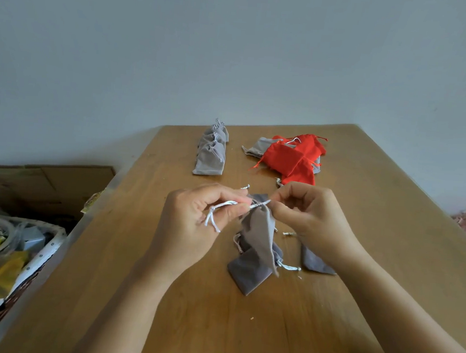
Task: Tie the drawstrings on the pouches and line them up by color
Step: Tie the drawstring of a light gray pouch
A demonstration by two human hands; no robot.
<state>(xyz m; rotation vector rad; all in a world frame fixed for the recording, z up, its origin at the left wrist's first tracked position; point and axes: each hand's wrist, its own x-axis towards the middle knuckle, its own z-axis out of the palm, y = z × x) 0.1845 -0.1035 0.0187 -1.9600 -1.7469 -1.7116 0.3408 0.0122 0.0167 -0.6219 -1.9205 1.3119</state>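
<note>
Both hands hold 1 grey pouch [259, 229] aloft, left hand [194, 220] pinching its drawstring [225, 205], right hand [307, 213] pinching its gathered neck.

Home: wooden table [212, 329], cluttered basket [48, 247].

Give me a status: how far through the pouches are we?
Done: a grey row with cinched tops is lined up at the far side. In hand: the left hand and right hand pinch the drawstring of a lifted grey pouch. Left: loose grey pouches under the hands, plus the mixed red and grey pile; no red row yet.
</note>
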